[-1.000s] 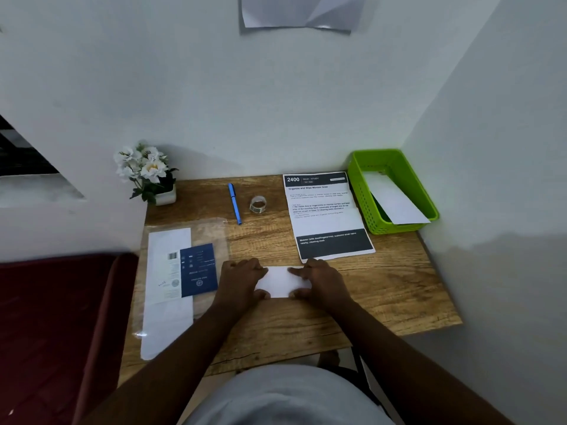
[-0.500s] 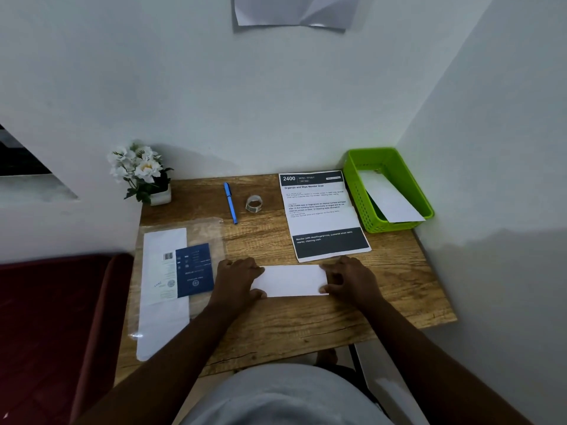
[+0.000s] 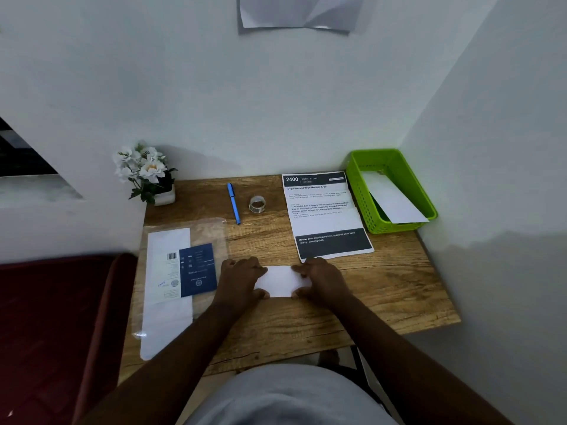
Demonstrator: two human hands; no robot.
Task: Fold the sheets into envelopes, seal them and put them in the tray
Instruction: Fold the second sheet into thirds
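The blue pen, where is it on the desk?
In the head view, the blue pen lies toward the back of the wooden desk, between the flower pot on its left and the tape roll on its right.

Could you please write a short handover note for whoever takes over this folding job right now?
Left hand: holds the left end of the folded sheet, fingers curled over it.
Right hand: holds its right end the same way.
The sheet lies flat on the desk, in front of the printed page.
Tray, back right: one white envelope already leaning in it.
Tape roll and pen at the back, untouched.
Left: finish folding this sheet, seal it, put it in the tray.
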